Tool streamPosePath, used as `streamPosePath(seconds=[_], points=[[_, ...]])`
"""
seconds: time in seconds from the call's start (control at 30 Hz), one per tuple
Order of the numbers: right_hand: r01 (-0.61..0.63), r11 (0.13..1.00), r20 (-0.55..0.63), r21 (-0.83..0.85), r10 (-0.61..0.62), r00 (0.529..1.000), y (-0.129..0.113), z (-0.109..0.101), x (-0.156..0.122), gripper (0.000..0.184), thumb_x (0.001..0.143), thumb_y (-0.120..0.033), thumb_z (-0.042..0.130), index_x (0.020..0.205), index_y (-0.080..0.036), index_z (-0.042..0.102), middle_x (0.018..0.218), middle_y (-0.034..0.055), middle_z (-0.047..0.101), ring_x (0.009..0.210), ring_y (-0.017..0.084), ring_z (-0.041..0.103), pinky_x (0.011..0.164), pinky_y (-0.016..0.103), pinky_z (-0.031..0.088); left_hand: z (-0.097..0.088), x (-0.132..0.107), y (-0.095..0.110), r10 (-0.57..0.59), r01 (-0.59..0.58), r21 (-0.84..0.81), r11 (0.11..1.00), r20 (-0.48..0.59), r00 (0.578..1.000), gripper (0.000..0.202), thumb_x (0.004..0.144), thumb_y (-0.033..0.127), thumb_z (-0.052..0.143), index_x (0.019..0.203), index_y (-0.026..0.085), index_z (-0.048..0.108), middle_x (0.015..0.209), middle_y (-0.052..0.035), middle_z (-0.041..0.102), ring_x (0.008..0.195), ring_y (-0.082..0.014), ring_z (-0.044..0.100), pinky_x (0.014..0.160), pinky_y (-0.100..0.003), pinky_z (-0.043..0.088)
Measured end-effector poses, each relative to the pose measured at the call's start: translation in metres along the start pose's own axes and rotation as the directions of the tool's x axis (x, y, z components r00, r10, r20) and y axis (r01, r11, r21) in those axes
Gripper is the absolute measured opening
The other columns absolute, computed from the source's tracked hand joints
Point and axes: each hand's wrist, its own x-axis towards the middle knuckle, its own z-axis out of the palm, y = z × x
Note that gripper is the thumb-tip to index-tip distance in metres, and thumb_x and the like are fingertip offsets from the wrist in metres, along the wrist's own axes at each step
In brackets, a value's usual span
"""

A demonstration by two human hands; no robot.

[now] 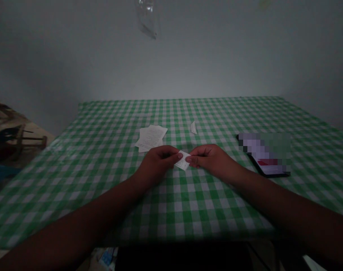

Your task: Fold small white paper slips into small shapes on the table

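Observation:
Between my two hands is a small piece of white paper (184, 162), folded, with faint print on it. My left hand (159, 160) pinches its left side between thumb and fingers. On the opposite side, the thumb and fingers of my right hand (207, 157) are closed on the same paper. Just beyond my left hand lies a loose stack of printed white sheets (151, 137). Farther back, past the held paper, a small folded paper piece (193, 127) rests on the cloth.
A green and white checked cloth (205, 210) covers the table. To the right lies a phone (269, 171), its screen lit and partly pixelated. A clear plastic bag (147, 17) hangs on the wall behind. Wooden chairs or stools (33, 141) stand off the left side.

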Motion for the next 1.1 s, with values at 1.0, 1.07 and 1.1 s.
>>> streamPosePath(seconds=[1.0, 1.07, 1.1], points=[[0.164, 0.986, -0.138, 0.020, -0.160, 0.977, -0.004, 0.004, -0.008, 0.013, 0.078, -0.036, 0.075, 0.077, -0.023, 0.072, 0.080, -0.0005, 0.065, 0.075, 0.015, 0.058, 0.072, 0.031, 0.046, -0.001, -0.002, 0.000, 0.012, -0.014, -0.138, 0.990, -0.013, 1.000, 0.023, 0.077, 0.040, 0.074, 0.075, 0.018, 0.068, 0.068, 0.0010, 0.063, 0.066, -0.0118, 0.057, 0.064, -0.026, 0.047], [0.144, 0.988, -0.137, 0.049, -0.136, 0.981, -0.002, 0.005, -0.007, 0.013, 0.078, -0.035, 0.074, 0.077, -0.023, 0.070, 0.076, -0.0014, 0.064, 0.073, 0.014, 0.057, 0.070, 0.030, 0.046, 0.000, -0.003, -0.001, 0.015, -0.017, -0.115, 0.993, -0.025, 1.000, 0.023, 0.078, 0.041, 0.074, 0.074, 0.018, 0.068, 0.067, 0.0008, 0.063, 0.066, -0.0122, 0.057, 0.065, -0.027, 0.047], [0.139, 0.988, -0.136, 0.065, -0.129, 0.982, -0.001, 0.005, -0.007, 0.013, 0.078, -0.035, 0.073, 0.077, -0.023, 0.069, 0.074, -0.0018, 0.063, 0.071, 0.014, 0.057, 0.069, 0.030, 0.045, 0.000, -0.003, -0.001, 0.013, -0.015, -0.112, 0.994, -0.026, 1.000, 0.023, 0.078, 0.041, 0.074, 0.075, 0.018, 0.069, 0.067, 0.0008, 0.063, 0.066, -0.0123, 0.057, 0.066, -0.027, 0.047]])
